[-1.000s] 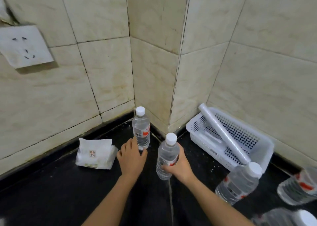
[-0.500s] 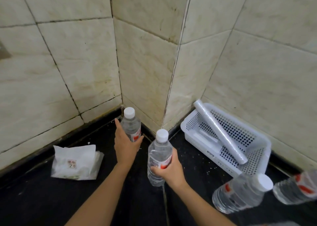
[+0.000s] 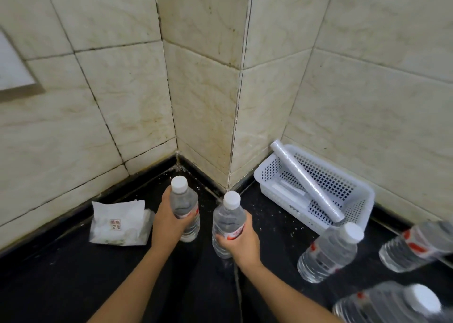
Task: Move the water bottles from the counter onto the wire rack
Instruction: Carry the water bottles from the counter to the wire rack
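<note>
Two clear water bottles with white caps and red labels stand upright near the corner of the black counter (image 3: 61, 286). My left hand (image 3: 168, 221) is wrapped around the left bottle (image 3: 185, 206). My right hand (image 3: 241, 240) grips the right bottle (image 3: 228, 221) at its lower half. Three more bottles are at the right: one (image 3: 329, 251) upright, one (image 3: 416, 244) at the frame edge, one (image 3: 392, 305) blurred at the bottom right. No wire rack is in view.
A white perforated plastic basket (image 3: 353, 195) with a rolled clear film tube (image 3: 306, 180) sits against the right wall. A white tissue pack (image 3: 117, 222) lies left of my hands. Tiled walls close the corner behind.
My left hand went from reaching beside the left bottle to closing around it. My right hand keeps its bottle. The view shifted slightly.
</note>
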`<move>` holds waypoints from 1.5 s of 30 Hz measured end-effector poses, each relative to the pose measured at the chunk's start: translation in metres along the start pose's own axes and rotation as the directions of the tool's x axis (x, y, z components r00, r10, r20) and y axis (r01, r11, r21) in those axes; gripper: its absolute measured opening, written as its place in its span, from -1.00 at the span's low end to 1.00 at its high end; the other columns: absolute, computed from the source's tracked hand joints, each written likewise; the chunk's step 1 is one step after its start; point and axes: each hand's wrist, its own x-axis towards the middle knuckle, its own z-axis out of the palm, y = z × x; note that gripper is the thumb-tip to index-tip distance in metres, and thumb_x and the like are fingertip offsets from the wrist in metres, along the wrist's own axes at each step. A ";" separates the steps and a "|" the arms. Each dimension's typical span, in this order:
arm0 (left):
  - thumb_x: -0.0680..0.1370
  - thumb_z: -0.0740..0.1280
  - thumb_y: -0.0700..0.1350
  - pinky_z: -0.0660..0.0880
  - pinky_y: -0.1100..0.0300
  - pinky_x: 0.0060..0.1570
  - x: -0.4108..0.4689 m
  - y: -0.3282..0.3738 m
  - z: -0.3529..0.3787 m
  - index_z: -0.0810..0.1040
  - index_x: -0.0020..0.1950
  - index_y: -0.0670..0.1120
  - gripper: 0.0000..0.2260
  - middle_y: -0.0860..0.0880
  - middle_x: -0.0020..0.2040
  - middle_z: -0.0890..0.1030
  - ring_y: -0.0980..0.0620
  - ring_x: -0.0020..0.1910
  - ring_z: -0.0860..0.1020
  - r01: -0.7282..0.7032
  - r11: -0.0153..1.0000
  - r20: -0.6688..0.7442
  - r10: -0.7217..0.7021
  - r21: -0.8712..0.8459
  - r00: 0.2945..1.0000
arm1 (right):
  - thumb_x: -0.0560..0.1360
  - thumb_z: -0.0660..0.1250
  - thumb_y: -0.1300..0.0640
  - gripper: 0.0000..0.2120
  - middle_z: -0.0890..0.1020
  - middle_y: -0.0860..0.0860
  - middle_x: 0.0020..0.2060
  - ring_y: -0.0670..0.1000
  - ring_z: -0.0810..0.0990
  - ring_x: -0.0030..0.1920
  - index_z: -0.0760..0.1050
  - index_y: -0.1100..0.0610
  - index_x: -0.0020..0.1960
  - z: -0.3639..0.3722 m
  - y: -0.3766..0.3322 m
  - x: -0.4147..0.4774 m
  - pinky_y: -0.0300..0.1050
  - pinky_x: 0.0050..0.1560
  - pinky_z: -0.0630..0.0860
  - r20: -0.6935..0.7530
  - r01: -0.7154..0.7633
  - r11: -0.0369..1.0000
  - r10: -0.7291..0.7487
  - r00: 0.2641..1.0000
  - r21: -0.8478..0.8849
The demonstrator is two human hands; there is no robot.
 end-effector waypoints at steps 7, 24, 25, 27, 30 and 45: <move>0.31 0.51 -0.21 0.38 0.06 0.22 -0.080 0.009 -0.038 0.20 0.40 0.07 -0.23 0.09 0.18 0.40 0.07 0.19 0.40 0.030 0.999 0.067 -0.032 0.027 0.997 | 0.27 0.49 0.05 -0.37 0.57 -0.06 0.10 0.01 0.55 0.11 0.27 -0.03 0.26 -0.021 0.002 -0.039 -0.11 0.10 0.44 0.005 0.009 0.990 -0.009 1.000 -0.141; 0.26 0.55 -0.23 0.50 0.10 0.14 -0.232 0.020 -0.045 0.22 0.23 0.27 -0.25 0.13 0.07 0.55 0.12 0.05 0.57 -0.083 0.996 0.339 0.091 -0.037 0.936 | 0.24 0.49 0.06 -0.34 0.52 -0.14 -0.04 0.02 0.56 0.08 0.28 -0.07 0.25 -0.091 0.059 -0.201 -0.12 0.00 0.44 -0.180 -0.013 0.986 -0.017 0.984 -0.166; 0.27 0.54 -0.24 0.50 0.11 0.14 -0.239 0.020 -0.048 0.23 0.19 0.31 -0.26 0.18 0.04 0.55 0.19 0.01 0.58 -0.095 0.994 0.364 0.108 -0.054 0.925 | 0.23 0.49 0.07 -0.34 0.52 -0.13 -0.03 0.02 0.56 0.08 0.28 -0.07 0.26 -0.092 0.059 -0.214 -0.12 0.01 0.43 -0.215 -0.017 0.988 -0.016 0.976 -0.151; 0.27 0.54 -0.25 0.48 0.15 0.12 -0.254 0.017 -0.055 0.23 0.16 0.33 -0.26 0.22 0.02 0.53 0.27 -0.02 0.57 -0.111 0.992 0.420 0.129 -0.066 0.898 | 0.24 0.50 0.08 -0.33 0.52 -0.13 -0.04 0.02 0.55 0.09 0.29 -0.06 0.27 -0.091 0.063 -0.244 -0.13 0.01 0.42 -0.281 -0.047 0.991 0.009 0.960 -0.128; 0.26 0.54 -0.24 0.47 0.16 0.12 -0.280 0.012 -0.065 0.23 0.27 0.24 -0.23 0.22 0.03 0.53 0.16 0.04 0.55 -0.130 0.988 0.492 0.156 -0.087 0.856 | 0.24 0.50 0.08 -0.34 0.52 -0.12 -0.05 0.05 0.55 0.11 0.29 -0.04 0.26 -0.087 0.068 -0.292 -0.14 -0.01 0.40 -0.353 -0.086 0.989 0.039 0.935 -0.118; 0.15 0.57 -0.04 0.41 0.32 0.02 -0.450 0.079 0.021 0.26 0.33 0.19 -0.17 0.24 0.04 0.55 0.38 -0.04 0.55 -0.337 0.913 0.822 0.368 -0.231 0.434 | 0.23 0.48 -0.01 -0.36 0.59 -0.09 0.01 0.05 0.57 0.06 0.28 -0.06 0.23 -0.166 0.128 -0.520 -0.14 -0.08 0.42 -0.741 -0.315 0.949 0.226 0.633 0.021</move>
